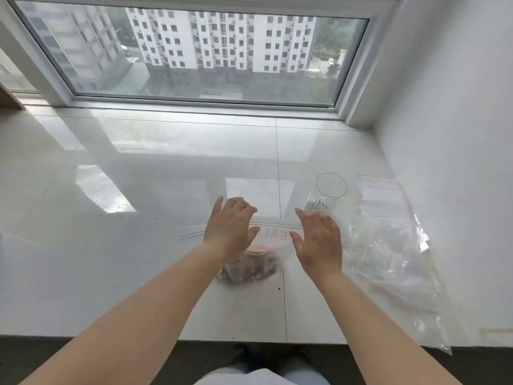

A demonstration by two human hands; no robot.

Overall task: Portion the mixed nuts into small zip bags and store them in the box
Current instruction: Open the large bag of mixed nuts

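A clear zip bag (273, 236) with red lettering lies flat on the white tiled sill, mouth away from me. A heap of brown mixed nuts (249, 266) sits inside its near end. My left hand (231, 225) hovers over the bag's left part with its fingers spread and relaxed. Above the bag's right part is my right hand (319, 240), also with straight fingers. Neither hand grips anything. A clear glass cup (327, 194) stands just beyond my right hand. No box is in view.
A stack of small zip bags (383, 194) lies at the right by the wall, with crumpled clear plastic (388, 262) in front of it reaching the sill's (111, 273) front edge. The window frame (205, 102) bounds the back.
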